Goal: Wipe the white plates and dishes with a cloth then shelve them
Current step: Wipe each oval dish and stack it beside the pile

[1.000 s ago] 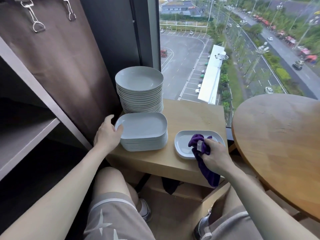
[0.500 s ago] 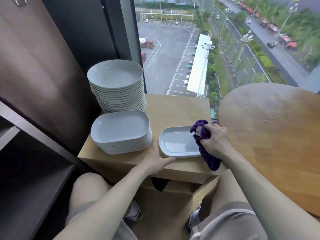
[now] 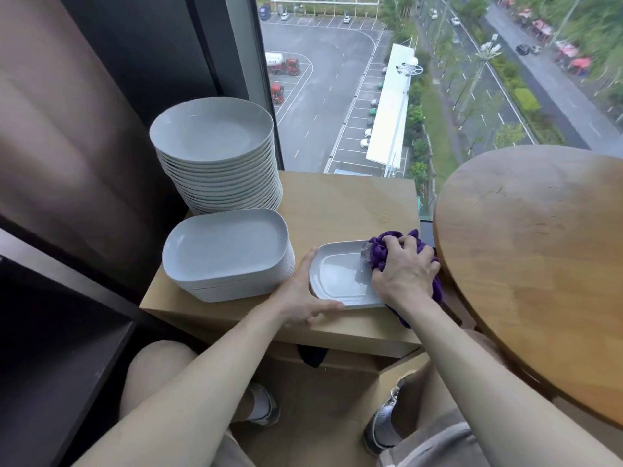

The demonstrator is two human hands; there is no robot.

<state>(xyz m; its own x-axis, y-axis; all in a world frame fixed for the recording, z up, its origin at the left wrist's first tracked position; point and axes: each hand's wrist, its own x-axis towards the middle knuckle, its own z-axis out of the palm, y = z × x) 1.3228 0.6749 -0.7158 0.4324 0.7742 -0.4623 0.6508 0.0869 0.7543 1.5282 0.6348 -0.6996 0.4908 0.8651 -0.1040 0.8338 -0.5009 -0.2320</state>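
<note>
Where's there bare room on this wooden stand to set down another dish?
Bare: far right of the wooden stand, between the round plate stack, the single dish and the window; also the round table. Crowded: the left side, where the oblong dish stack sits before the round one.

Purple cloth [image 3: 386, 247], white dish [image 3: 337, 279] & plates [image 3: 210, 136], tan wood tbl [image 3: 350, 203], dk shelf [image 3: 50, 358].

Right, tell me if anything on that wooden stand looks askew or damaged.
Nothing stands out. The round plate stack and rectangular dish stack sit even; the single dish lies under the purple cloth. No chips or spills visible.
</note>
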